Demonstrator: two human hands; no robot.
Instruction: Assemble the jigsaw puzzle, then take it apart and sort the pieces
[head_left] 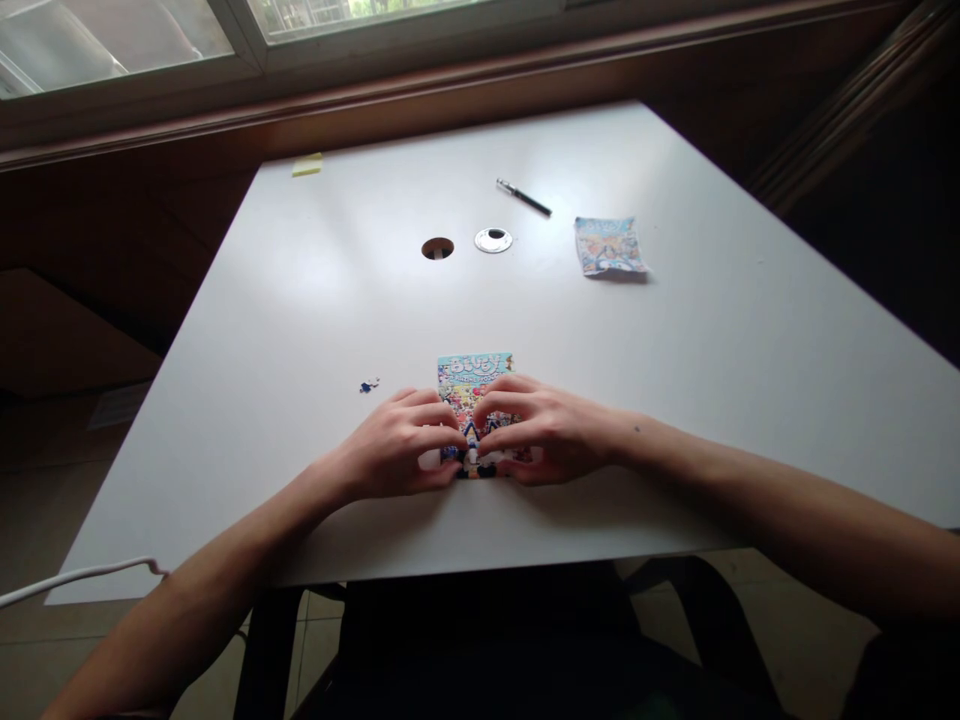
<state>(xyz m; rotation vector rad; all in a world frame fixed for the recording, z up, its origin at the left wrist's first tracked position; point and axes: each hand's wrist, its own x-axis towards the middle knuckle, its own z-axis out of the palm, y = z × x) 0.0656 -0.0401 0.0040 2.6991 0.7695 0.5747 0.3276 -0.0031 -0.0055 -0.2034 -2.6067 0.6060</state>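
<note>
A small, colourful jigsaw puzzle [480, 392] lies flat near the table's front edge, with pale blue and cartoon lettering along its top. My left hand [409, 440] curls over its lower left side, thumb and fingertips against the pieces. From the other side my right hand [547, 430] bends its fingers over the lower right part in the same way. Both hands cover much of the puzzle's lower half and side edges. A few loose puzzle pieces [367, 385], dark blue and white, lie to the left of it.
On the white table [337, 300] are a crumpled printed sheet [610, 247], a black pen [523, 197], a round cable hole [437, 248] and its silvery cover [493, 240]. Yellow tape [307, 164] sits at the far left corner. A white cable [90, 575] crosses the front left corner.
</note>
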